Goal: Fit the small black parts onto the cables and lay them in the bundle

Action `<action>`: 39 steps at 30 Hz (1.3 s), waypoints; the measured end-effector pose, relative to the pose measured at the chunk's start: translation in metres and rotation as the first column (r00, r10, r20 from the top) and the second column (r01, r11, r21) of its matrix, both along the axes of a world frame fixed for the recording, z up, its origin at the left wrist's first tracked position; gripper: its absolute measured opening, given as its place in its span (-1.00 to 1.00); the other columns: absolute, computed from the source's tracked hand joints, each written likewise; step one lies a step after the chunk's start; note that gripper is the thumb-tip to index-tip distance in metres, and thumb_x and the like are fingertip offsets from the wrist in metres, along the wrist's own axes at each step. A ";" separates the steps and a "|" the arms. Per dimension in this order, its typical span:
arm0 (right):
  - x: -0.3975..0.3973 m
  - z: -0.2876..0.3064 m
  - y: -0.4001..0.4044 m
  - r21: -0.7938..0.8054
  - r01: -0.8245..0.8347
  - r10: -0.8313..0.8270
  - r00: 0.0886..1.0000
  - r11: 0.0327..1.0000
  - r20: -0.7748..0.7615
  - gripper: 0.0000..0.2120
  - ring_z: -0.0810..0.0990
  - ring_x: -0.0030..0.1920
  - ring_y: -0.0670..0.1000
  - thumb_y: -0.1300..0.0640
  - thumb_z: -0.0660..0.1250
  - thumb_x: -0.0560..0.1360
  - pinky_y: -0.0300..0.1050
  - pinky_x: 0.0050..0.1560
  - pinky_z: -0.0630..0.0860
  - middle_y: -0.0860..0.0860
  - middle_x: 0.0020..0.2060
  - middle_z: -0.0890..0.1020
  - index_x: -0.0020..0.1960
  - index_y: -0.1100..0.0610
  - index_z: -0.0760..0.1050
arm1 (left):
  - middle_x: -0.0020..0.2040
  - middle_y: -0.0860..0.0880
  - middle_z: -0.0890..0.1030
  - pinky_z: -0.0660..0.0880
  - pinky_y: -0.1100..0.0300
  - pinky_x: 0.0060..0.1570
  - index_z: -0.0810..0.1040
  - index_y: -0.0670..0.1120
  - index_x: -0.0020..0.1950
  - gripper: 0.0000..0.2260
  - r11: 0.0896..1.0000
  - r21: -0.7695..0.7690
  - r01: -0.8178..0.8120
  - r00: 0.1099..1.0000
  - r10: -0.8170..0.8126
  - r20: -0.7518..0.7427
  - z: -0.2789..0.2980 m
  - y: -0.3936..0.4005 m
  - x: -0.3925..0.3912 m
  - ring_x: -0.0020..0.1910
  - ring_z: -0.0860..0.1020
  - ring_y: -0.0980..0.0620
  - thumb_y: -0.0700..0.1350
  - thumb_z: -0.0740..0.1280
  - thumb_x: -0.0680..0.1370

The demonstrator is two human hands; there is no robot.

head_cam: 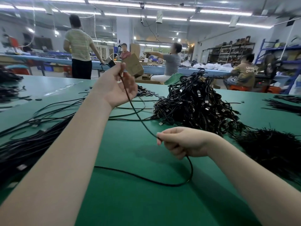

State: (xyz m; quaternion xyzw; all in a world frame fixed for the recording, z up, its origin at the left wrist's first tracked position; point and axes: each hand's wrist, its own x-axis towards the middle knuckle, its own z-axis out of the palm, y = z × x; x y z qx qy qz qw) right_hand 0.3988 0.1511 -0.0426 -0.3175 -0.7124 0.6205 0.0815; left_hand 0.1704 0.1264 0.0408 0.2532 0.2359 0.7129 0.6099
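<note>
While two hands grip, one cable [141,121] stretches.

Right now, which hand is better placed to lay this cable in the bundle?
Probably the left hand: it pinches the cable near its raised end, on the side of the laid-out bundle. The right hand grips mid-cable, farther from it.
</note>
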 end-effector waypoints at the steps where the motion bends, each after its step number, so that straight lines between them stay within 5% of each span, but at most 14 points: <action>1: -0.002 -0.004 0.000 0.000 -0.013 0.013 1.000 1.000 0.029 -0.73 0.06 -0.49 -0.09 -0.07 0.19 0.60 -0.29 -0.52 0.07 -0.08 -0.45 0.16 -0.18 0.03 0.51 | -0.26 0.01 0.55 0.49 0.19 -0.16 0.57 -0.03 -0.25 -0.74 0.996 0.025 0.088 0.993 -0.086 -0.075 0.002 -0.003 0.003 -0.31 0.56 0.07 0.03 0.28 0.58; 5: -0.004 -0.009 0.005 0.081 0.205 -0.205 0.979 0.975 -0.006 -0.72 0.09 -0.50 -0.09 -0.07 0.20 0.60 -0.28 -0.53 0.09 -0.09 -0.49 0.19 -0.19 0.06 0.43 | -0.34 0.09 0.52 0.44 0.24 -0.31 0.62 0.02 -0.23 -0.72 0.937 -0.009 0.348 0.774 -0.293 -0.561 0.010 -0.015 0.020 -0.38 0.51 0.11 0.15 0.25 0.53; 8: 0.001 0.006 0.013 0.022 0.493 -0.479 0.854 0.870 -0.202 -0.71 0.13 -0.57 -0.13 -0.08 0.17 0.61 -0.29 -0.56 0.09 -0.11 -0.55 0.22 -0.20 0.07 0.36 | -0.36 0.04 0.60 0.37 0.31 -0.48 0.66 0.01 -0.31 -0.50 0.903 -0.230 0.363 0.396 -0.373 -0.839 0.008 -0.018 0.034 -0.44 0.51 0.11 0.22 0.09 0.59; 11: 0.005 0.033 0.011 -0.010 0.533 -0.493 0.775 0.846 -0.395 -0.70 0.12 -0.59 -0.13 -0.07 0.16 0.61 -0.30 -0.54 0.10 -0.12 -0.56 0.21 -0.19 0.09 0.44 | -0.14 -0.02 0.71 0.40 0.34 -0.42 0.70 -0.03 -0.16 -0.41 0.857 -0.433 0.280 0.040 -0.461 -0.887 -0.002 -0.014 0.050 -0.28 0.64 0.13 0.18 -0.06 0.65; 13: -0.001 0.044 0.002 0.002 0.459 -0.400 0.776 0.889 -0.487 -0.73 0.14 -0.57 -0.11 -0.02 0.15 0.63 -0.29 -0.50 0.11 -0.11 -0.55 0.22 -0.14 0.08 0.48 | -0.06 0.01 0.68 0.40 0.35 -0.37 0.59 -0.03 -0.05 -0.53 0.913 -0.358 0.193 0.114 -0.383 -0.916 -0.006 -0.010 0.059 -0.17 0.61 0.13 0.13 -0.06 0.67; 15: -0.010 0.046 -0.010 -0.003 0.342 -0.292 0.797 0.940 -0.528 -0.76 0.19 -0.57 -0.10 0.02 0.13 0.64 -0.30 -0.49 0.19 -0.10 -0.53 0.27 -0.10 0.05 0.50 | -0.05 -0.02 0.64 0.41 0.31 -0.30 0.53 -0.05 -0.02 -0.60 0.988 -0.150 0.039 0.410 -0.153 -0.899 -0.003 -0.004 0.061 -0.11 0.55 0.07 0.11 -0.02 0.68; 18: -0.021 0.031 -0.021 0.028 0.131 -0.106 0.895 0.991 -0.433 -0.72 0.32 -0.50 -0.08 0.01 0.13 0.63 -0.23 -0.42 0.41 -0.09 -0.47 0.32 -0.11 0.01 0.58 | -0.03 -0.08 0.68 0.48 0.20 -0.11 0.56 -0.16 0.18 -0.55 0.996 0.058 -0.064 0.856 0.085 -0.511 0.014 -0.004 0.048 -0.04 0.61 0.00 0.10 0.01 0.68; 20: -0.023 0.016 -0.022 0.057 0.061 -0.041 0.954 0.996 -0.298 -0.71 0.38 -0.46 -0.07 -0.01 0.16 0.62 -0.18 -0.29 0.49 -0.09 -0.45 0.36 -0.12 0.03 0.59 | -0.09 -0.05 0.69 0.52 0.23 -0.16 0.62 -0.14 0.09 -0.55 0.974 0.207 0.094 0.963 -0.036 -0.266 0.026 -0.016 0.036 -0.09 0.64 0.01 0.07 0.02 0.67; 23: -0.017 0.011 -0.011 0.218 0.337 -0.298 0.935 0.916 -0.191 -0.67 0.36 -0.47 -0.07 -0.14 0.27 0.54 -0.16 -0.26 0.42 -0.12 -0.53 0.36 -0.24 0.09 0.52 | -0.36 0.08 0.61 0.49 0.30 -0.36 0.68 -0.02 -0.19 -0.61 0.916 0.256 0.311 0.883 -0.178 -0.435 0.035 -0.036 0.019 -0.37 0.57 0.15 0.03 0.13 0.64; 26: -0.005 0.030 0.001 0.420 0.642 -0.533 0.767 0.641 -0.358 -0.57 0.28 -0.49 -0.08 -0.21 0.35 0.45 -0.17 -0.32 0.28 -0.13 -0.57 0.33 -0.29 0.15 0.47 | -0.34 0.05 0.65 0.45 0.32 -0.42 0.71 -0.08 -0.07 -0.61 0.882 -0.093 0.462 0.417 -0.309 -0.855 0.029 -0.039 0.026 -0.45 0.54 0.14 0.12 0.18 0.57; 28: -0.001 0.047 0.001 0.407 0.704 -0.490 0.703 0.582 -0.515 -0.57 0.27 -0.46 -0.05 -0.16 0.35 0.48 -0.16 -0.34 0.24 -0.07 -0.52 0.32 -0.25 0.21 0.48 | -0.12 -0.02 0.71 0.51 0.30 -0.29 0.63 -0.09 0.09 -0.55 0.863 -0.326 0.386 0.175 -0.415 -0.893 0.020 -0.031 0.041 -0.26 0.64 0.09 0.16 0.06 0.61; 31: -0.009 0.059 -0.011 0.386 0.544 -0.269 0.775 0.745 -0.572 -0.71 0.29 -0.48 -0.11 -0.03 0.20 0.60 -0.20 -0.41 0.27 -0.13 -0.52 0.32 -0.21 0.05 0.54 | -0.01 -0.03 0.70 0.54 0.15 0.06 0.58 -0.09 -0.02 -0.62 0.972 -0.167 0.167 0.357 -0.217 -0.909 0.014 -0.017 0.061 0.07 0.64 -0.02 0.10 0.06 0.66; 35: -0.019 0.038 -0.018 0.186 0.158 -0.071 0.911 0.970 -0.406 -0.72 0.28 -0.45 -0.09 -0.04 0.11 0.64 -0.27 -0.39 0.33 -0.11 -0.44 0.30 -0.08 -0.09 0.58 | -0.05 -0.08 0.70 0.59 0.26 -0.23 0.57 -0.18 0.14 -0.63 0.989 0.146 -0.017 0.856 0.090 -0.510 0.028 -0.018 0.053 -0.09 0.66 0.02 0.04 0.10 0.66; 39: -0.014 0.012 -0.007 0.243 0.193 -0.171 0.979 0.951 -0.109 -0.72 0.27 -0.47 -0.10 -0.11 0.18 0.60 -0.25 -0.42 0.27 -0.12 -0.45 0.31 -0.18 -0.04 0.56 | -0.32 0.10 0.60 0.41 0.36 -0.42 0.65 -0.05 -0.08 -0.67 0.925 0.316 0.210 0.927 -0.086 -0.365 0.043 -0.039 0.029 -0.45 0.49 0.19 0.02 0.13 0.65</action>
